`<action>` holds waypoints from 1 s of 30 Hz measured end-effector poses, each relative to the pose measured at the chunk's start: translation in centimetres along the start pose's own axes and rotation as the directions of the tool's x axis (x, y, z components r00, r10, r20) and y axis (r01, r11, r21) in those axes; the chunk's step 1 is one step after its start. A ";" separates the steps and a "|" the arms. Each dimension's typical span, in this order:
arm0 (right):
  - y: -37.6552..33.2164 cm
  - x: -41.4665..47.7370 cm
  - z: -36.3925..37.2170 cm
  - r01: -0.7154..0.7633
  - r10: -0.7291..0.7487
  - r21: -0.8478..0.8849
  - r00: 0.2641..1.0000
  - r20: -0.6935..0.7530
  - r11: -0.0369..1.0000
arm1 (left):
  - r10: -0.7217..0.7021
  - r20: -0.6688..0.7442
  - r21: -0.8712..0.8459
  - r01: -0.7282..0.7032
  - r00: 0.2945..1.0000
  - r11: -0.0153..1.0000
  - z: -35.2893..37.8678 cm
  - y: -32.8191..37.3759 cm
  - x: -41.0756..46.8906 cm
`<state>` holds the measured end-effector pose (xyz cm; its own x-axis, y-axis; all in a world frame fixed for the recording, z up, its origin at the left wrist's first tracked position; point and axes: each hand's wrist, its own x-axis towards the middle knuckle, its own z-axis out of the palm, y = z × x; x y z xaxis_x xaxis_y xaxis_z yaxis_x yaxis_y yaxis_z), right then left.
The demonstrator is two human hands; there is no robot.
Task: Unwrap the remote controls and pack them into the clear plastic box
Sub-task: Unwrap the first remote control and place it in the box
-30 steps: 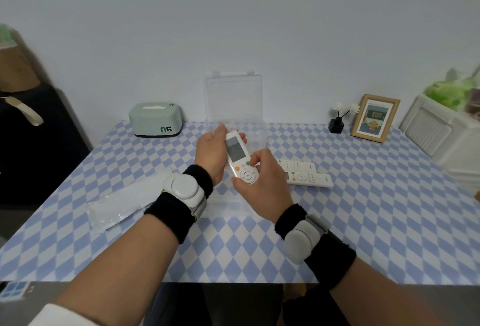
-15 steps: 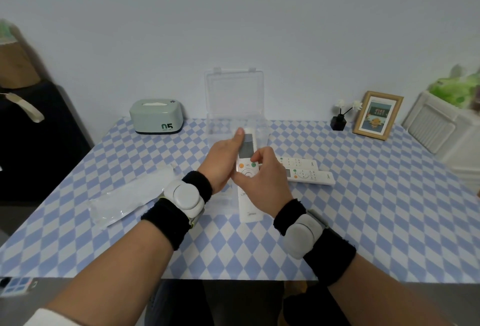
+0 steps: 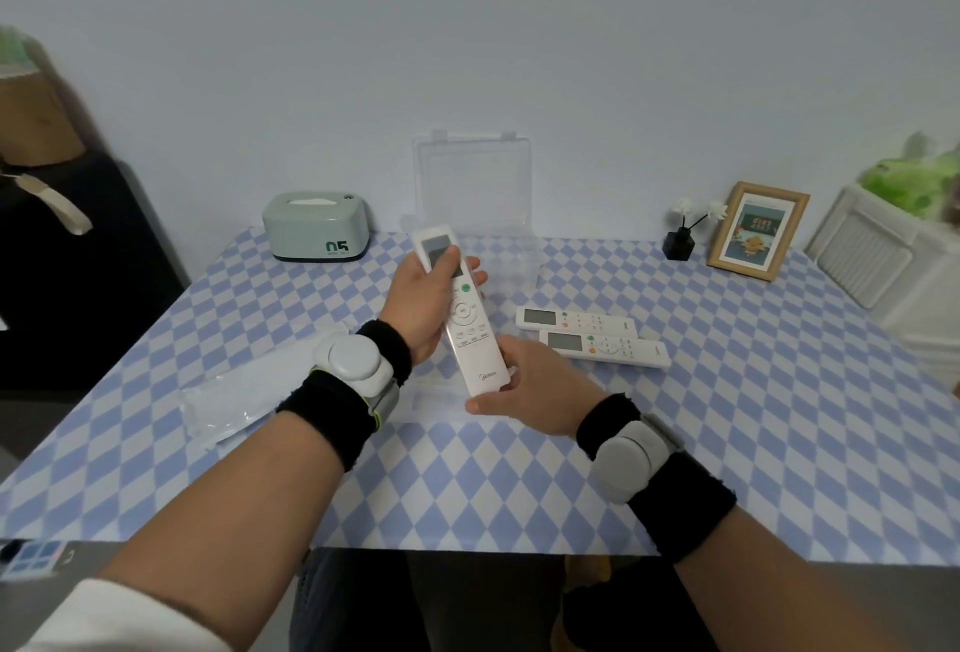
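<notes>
A long white remote control [image 3: 470,326] is held above the table, screen end pointing away from me. My left hand [image 3: 423,303] grips its upper half, thumb lying across the screen. My right hand [image 3: 535,386] holds its lower end from beneath and the side. Two more bare white remotes [image 3: 576,321] [image 3: 605,349] lie side by side on the table to the right. The clear plastic box [image 3: 519,264] stands open at the back centre, its lid [image 3: 472,183] upright against the wall. A clear wrapper [image 3: 431,404] lies flat under my hands; another wrapper [image 3: 228,399] lies to the left.
The table has a blue-and-white diamond cloth [image 3: 727,443]. A green tissue box [image 3: 317,230] sits at the back left. A small black vase [image 3: 679,243] and a framed picture [image 3: 758,230] stand at the back right. A white crate [image 3: 893,261] borders the right edge.
The remote now shows at full length and is lifted higher. My right hand slid from the buttons down to the lower end; my left hand shifted up around the screen end.
</notes>
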<state>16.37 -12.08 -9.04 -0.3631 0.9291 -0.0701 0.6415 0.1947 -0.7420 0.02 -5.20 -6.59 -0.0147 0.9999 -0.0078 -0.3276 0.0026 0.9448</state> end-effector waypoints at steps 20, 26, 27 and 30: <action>-2.6 -0.7 1.7 0.351 -0.414 -0.317 0.896 -0.161 0.881 | -0.019 -0.318 -0.201 -0.048 0.948 0.978 -3.7 0.7 1.6; -3.9 -0.7 0.5 0.251 -0.447 -0.700 0.888 -0.109 0.669 | 0.046 -0.223 -0.062 -0.061 0.974 0.996 -4.1 0.9 1.3; -4.2 -0.6 0.4 0.246 -0.458 -0.743 0.884 -0.090 0.623 | 0.054 -0.228 -0.055 -0.069 0.972 0.996 -4.1 0.9 1.3; -4.6 -0.6 0.2 0.272 -0.475 -0.824 0.880 0.004 0.498 | 0.064 -0.215 -0.035 -0.073 0.975 0.997 -4.1 1.1 1.5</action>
<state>13.48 -13.64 -5.70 -0.6267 0.7240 0.2883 0.7770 0.6086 0.1607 -4.26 -3.74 -6.93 -0.2380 0.9711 -0.0175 -0.3585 -0.0711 0.9308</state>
